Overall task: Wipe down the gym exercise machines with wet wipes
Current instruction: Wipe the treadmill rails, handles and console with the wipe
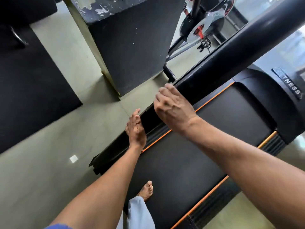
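A black treadmill with orange trim fills the right half; its belt (189, 162) lies under me and its black padded handrail (231, 52) runs diagonally from the upper right to the centre. My left hand (135, 129) has straight fingers and its palm lies against the rail's lower end. My right hand (173, 106) is over the rail just above that end, fingers loosely bent, fingertips touching the rail's top. No wet wipe shows in either hand. My bare foot (146, 190) stands on the belt.
An exercise bike with a silver flywheel and red parts (203, 28) stands beyond the rail at the upper right. A dark pillar (132, 47) rises ahead, black floor mats (33, 96) lie at left, and a small white square (73, 158) lies on the grey floor.
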Demonstrator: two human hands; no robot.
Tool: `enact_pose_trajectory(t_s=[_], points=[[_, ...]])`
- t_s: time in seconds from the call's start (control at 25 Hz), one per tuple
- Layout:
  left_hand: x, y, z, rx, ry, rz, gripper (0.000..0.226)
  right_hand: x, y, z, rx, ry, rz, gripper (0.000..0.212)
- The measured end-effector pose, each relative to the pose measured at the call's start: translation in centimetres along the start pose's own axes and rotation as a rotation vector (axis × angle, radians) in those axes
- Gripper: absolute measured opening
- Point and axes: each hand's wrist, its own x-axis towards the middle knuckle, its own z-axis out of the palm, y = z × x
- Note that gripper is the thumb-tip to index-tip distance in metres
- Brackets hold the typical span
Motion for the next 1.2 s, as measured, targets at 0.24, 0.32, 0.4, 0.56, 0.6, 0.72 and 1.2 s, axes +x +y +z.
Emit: enact_pose_trajectory(t_s=[0.24,0.32,0.4,0.56,0.6,0.72,1.2], points=[[0.6,0.0,-1.0,-0.001,-0.126,0.001,0.065,0.8,-2.9,2.8,0.006,-0.165,-0.227,0.036],[0.8,0.1,-1.6,-0.087,-0.142,0.021,0.064,-0.3,-0.1,1.3,0.034,-0.065,-0.210,0.029],[0.8,1.3,-1.7,-0.137,-0.127,0.015,0.060,-1.5,4.5,-1.1,0.038,0.051,-0.118,0.026],[0.1,3.8,-0.6,0.019,-0.035,0.082,0.059,-2.6,11.6,-4.8,0.043,0.128,0.258,0.039],[0.4,4.1,0.0,-0.044,0.001,0.069,0.056,-2.2,10.6,-4.6,0.047,0.130,0.295,0.038],[1.1,3.4,0.3,-0.058,0.006,0.060,0.039,-0.7,2.7,-1.0,-0.015,0.093,0.117,0.036],[3.1,3.1,-2.7,-0.120,-0.466,0.073,0.048,-5.9,9.1,-1.2,0.031,0.239,0.313,0.040]])
